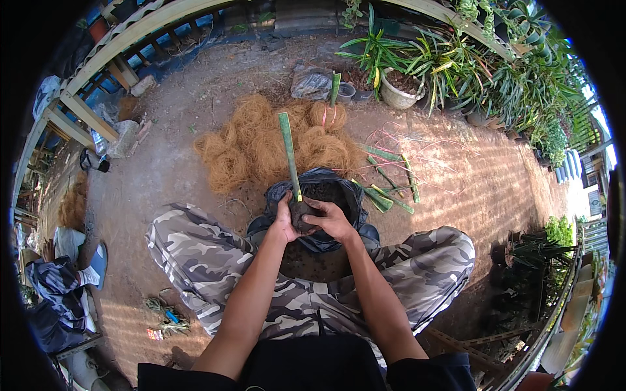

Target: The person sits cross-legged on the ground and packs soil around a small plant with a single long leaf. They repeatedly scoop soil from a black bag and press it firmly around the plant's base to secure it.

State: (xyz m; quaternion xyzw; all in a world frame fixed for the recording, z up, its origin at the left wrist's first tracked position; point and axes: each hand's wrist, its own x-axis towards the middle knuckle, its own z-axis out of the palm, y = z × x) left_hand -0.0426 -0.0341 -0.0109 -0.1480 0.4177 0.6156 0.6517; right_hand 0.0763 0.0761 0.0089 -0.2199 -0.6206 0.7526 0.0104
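Note:
Between my two hands sits a ball of dark soil [301,215], with a long green leaf cutting [288,146] standing up out of it. My left hand [285,220] cups the ball from the left and below. From the right, my right hand [330,219] presses its fingers and thumb onto the soil. Both hands are over a black plastic bag [356,195] of dark soil [325,193], its mouth spread wide between my legs. Just beyond the bag lies a heap of brown coconut fibre [264,146].
A fibre-wrapped ball [328,116] tied with pink string holds another cutting [335,88]. Cut leaf pieces [384,198] and pink string [440,144] lie to the right. A potted plant [401,93] stands at the back. Another person's foot in a blue slipper [99,266] is at left.

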